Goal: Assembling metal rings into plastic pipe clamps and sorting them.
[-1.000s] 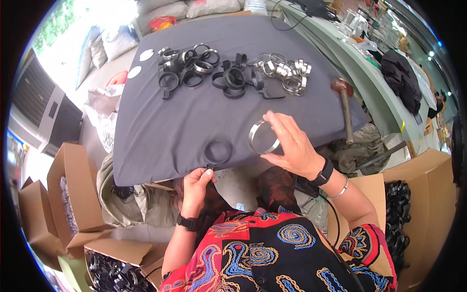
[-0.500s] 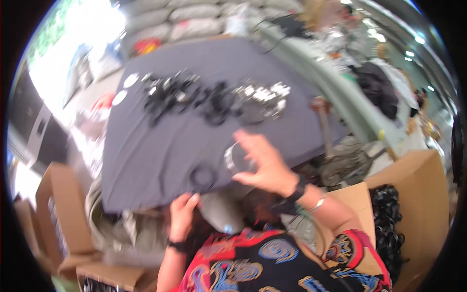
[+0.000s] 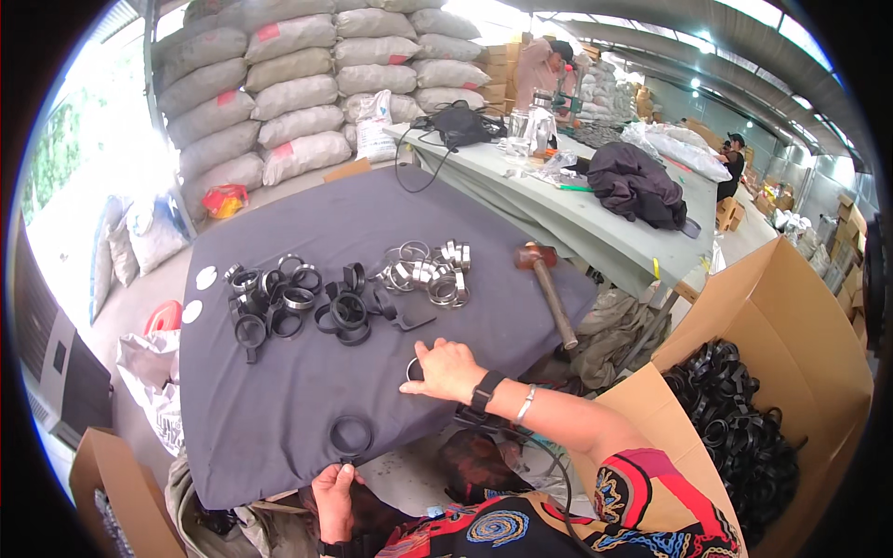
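Observation:
At the front edge of the grey cloth-covered table (image 3: 270, 400), my left hand (image 3: 333, 491) pinches the short tab of a black ring (image 3: 351, 452). The ring lies flat on the cloth. To its upper right, my right hand (image 3: 448, 370) is closed round a ring with a shiny rim (image 3: 412, 369), much of it hidden by the fingers. Farther back lie a group of black rings (image 3: 283, 323), several with tabs and some with shiny metal rims, and a heap of shiny metal rings (image 3: 448, 291) to their right.
A wooden-handled hammer (image 3: 555, 302) lies at the table's right edge. On my right stands an open cardboard box (image 3: 791, 344) full of black rings (image 3: 735, 428); another box (image 3: 126, 498) is at lower left. Behind are a long workbench (image 3: 521, 191) and stacked sacks (image 3: 298, 93).
The view has tilted up and sharpened. My right hand, earlier spread beside the shiny-rimmed ring, is now closed round it. My left hand still pinches at the black ring.

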A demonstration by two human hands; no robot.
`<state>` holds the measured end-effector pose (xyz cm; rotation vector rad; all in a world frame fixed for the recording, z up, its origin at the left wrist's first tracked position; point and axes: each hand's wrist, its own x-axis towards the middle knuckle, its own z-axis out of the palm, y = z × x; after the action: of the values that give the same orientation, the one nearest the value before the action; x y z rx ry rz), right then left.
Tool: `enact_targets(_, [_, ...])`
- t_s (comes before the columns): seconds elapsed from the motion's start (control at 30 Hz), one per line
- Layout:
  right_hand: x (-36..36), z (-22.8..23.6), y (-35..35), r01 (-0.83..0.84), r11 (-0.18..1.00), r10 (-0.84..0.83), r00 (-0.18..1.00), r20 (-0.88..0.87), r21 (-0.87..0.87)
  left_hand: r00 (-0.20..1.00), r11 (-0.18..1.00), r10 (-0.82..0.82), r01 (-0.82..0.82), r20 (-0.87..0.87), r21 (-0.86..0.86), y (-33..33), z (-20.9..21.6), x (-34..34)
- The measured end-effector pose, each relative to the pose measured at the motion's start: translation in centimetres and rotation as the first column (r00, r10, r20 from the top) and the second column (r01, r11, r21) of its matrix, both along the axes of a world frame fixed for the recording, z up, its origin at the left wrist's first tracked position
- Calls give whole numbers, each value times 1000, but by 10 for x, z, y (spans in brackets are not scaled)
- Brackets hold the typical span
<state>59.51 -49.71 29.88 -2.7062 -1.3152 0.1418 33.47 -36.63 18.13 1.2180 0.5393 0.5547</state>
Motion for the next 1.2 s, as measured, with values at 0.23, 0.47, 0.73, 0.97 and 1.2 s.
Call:
enact_targets(0.23, [36, -15, -7, -593, 805, 593, 805, 24, -17, 986, 989, 22, 2, -164, 146, 4, 8, 0])
enact_targets(0.47, [48, -4, -1, -589, 803, 594, 803, 53, -90, 981, 987, 18, 14, -195, 163, 3, 16, 10])
enact_targets(0.73, [36, -1, 2, -584, 802, 590, 807, 15, -120, 993, 999, 15, -9, -113, 53, 0, 13, 0])
enact_targets(0.97, [43, -9, -3, -556, 827, 561, 827, 44, -87, 995, 995, -16, 26, -103, 101, -3, 21, 4])
enact_targets(1.2, [39, -18, 6, -554, 825, 562, 825, 60, -113, 983, 981, 40, -5, -179, 195, -14, 37, 1])
